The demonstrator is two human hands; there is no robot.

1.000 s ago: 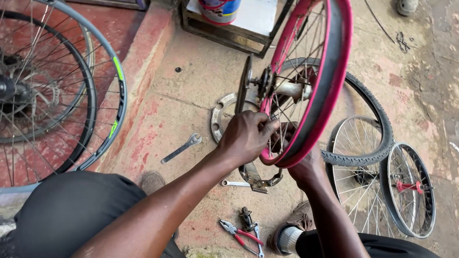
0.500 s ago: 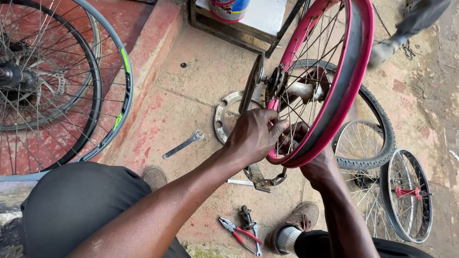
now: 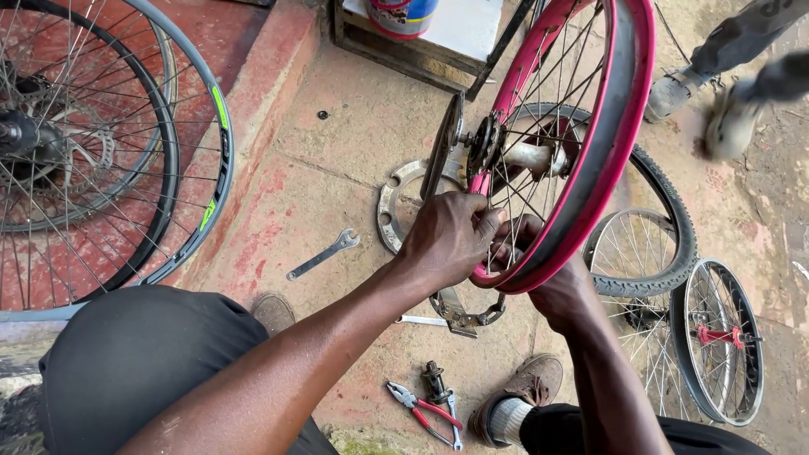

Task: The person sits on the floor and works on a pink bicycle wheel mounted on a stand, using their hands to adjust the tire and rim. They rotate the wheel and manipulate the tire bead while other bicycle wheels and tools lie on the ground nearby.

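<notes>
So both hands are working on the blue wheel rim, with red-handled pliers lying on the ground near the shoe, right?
Not quite: the wheel rim is pink, not blue, as the head view shows. The left hand and right hand are at it, and the red-handled pliers do lie near the shoe.

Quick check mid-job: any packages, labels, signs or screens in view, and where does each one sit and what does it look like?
Tub or can: top edge of the view, on a white board; round, blue body with a red and white label band, cut off by the frame.
Rim decals: on the grey wheel rim at left; narrow green strips along its curve.
No signs or screens in view.
</notes>
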